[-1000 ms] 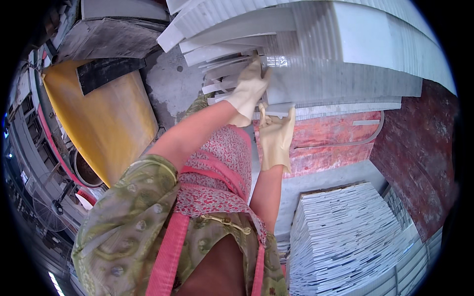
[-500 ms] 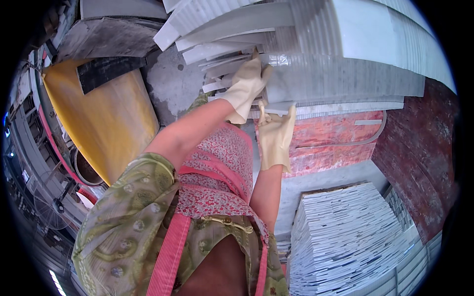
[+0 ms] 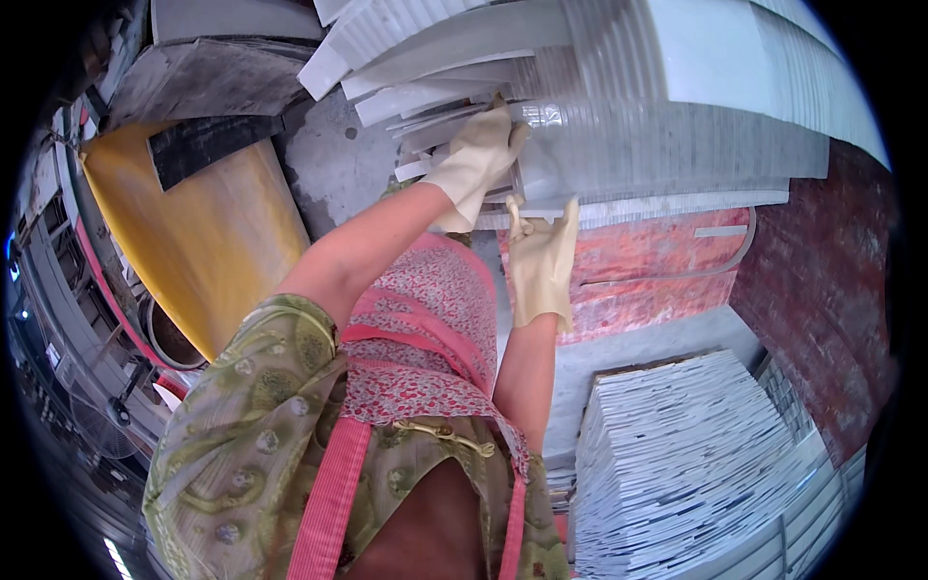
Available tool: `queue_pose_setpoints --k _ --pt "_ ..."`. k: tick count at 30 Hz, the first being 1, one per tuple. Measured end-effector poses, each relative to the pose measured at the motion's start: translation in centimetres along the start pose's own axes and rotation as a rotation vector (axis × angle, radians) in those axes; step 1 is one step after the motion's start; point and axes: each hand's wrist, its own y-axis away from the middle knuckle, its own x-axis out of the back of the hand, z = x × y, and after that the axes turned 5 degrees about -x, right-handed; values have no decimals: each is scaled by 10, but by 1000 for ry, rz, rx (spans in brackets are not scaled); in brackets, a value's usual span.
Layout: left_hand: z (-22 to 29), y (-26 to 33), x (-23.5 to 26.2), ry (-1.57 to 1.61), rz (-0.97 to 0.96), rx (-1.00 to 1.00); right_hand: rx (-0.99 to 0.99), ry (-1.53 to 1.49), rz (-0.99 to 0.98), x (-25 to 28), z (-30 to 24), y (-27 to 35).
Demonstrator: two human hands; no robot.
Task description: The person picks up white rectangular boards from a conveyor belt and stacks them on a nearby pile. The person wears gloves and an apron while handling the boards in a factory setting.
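Observation:
A big upright stack of thin white ribbed sheets (image 3: 667, 126) fills the top of the view. My left hand (image 3: 476, 166), in a cream rubber glove, reaches up and grips the edge of one white sheet (image 3: 541, 179) in that stack. My right hand (image 3: 541, 256), also in a cream glove, is just below it, fingers pointing up, pressed against the lower edge of the same stack. Whether the right hand grips a sheet is hidden by the glove. Several loose white sheets (image 3: 416, 97) fan out to the left of the hands.
A yellow slab (image 3: 208, 242) with a dark panel (image 3: 208, 145) on it leans at the left. A second pile of white sheets (image 3: 677, 464) lies at lower right. Red-brown wall (image 3: 812, 261) stands at right, grey floor (image 3: 333, 164) behind. I wear a green patterned top and pink apron.
My left hand has slid slightly up and right along the sheet edge. The right hand has stayed almost where it was.

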Motion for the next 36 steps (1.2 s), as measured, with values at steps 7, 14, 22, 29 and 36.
queue_pose_setpoints --k 7,14,22,29,36 --pt "-16 4 30 120 70 11 -65 -85 4 32 -5 -2" --pt "-4 57 21 1036 -242 680 -72 -184 103 101 7 22" --pt "-74 22 -45 365 -514 -118 -44 -348 81 144 28 44" --pt "-26 10 -5 -19 -678 -170 -31 -447 63 160 32 54" --pt "7 20 1 138 -650 315 97 -244 -53 173 16 72"
